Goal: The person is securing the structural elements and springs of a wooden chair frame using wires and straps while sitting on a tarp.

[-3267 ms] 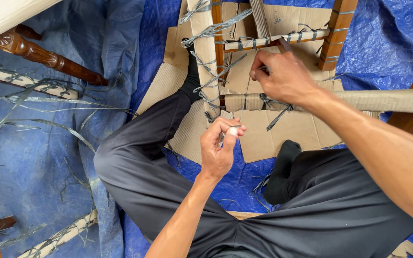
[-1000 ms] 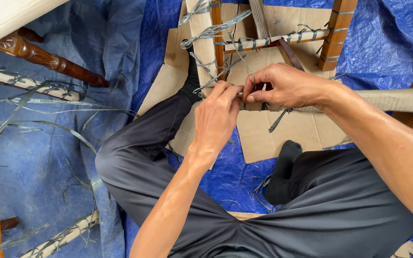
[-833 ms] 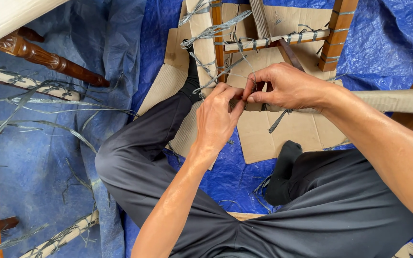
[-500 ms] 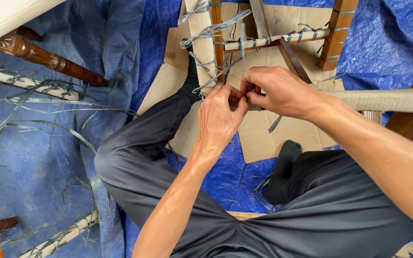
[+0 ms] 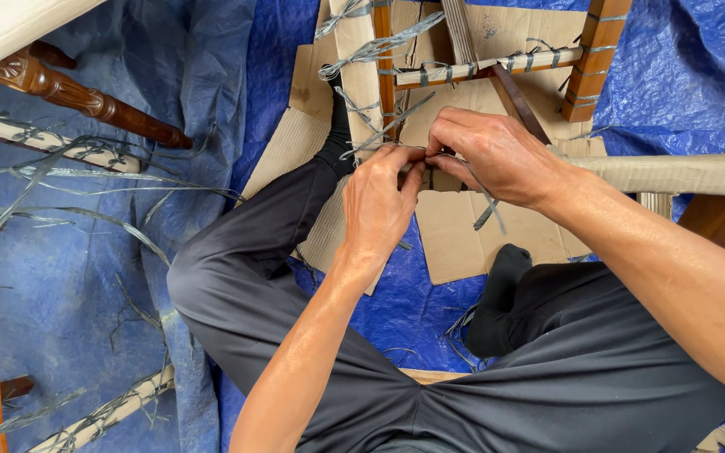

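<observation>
Blue crinkled plastic tarp (image 5: pixel 86 277) covers the floor under flattened brown cardboard (image 5: pixel 463 239). Left hand (image 5: pixel 377 205) and right hand (image 5: pixel 497 155) both pinch thin grey cane strips (image 5: pixel 487 210) at the wooden chair frame (image 5: pixel 488 67), fingertips touching.

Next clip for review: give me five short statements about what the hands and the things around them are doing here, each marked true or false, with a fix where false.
1. Both hands meet at the wrapped chair rail. True: the left hand and the right hand pinch at the same spot on it.
2. The floor is covered by a red blanket. False: a blue tarp covers it, with cardboard sheets on top.
3. The person wears dark trousers and dark socks. True.
4. The left hand holds scissors. False: no scissors show; its fingers grip a grey strand.
5. Loose grey strips lie on the tarp at the left. True.
</observation>
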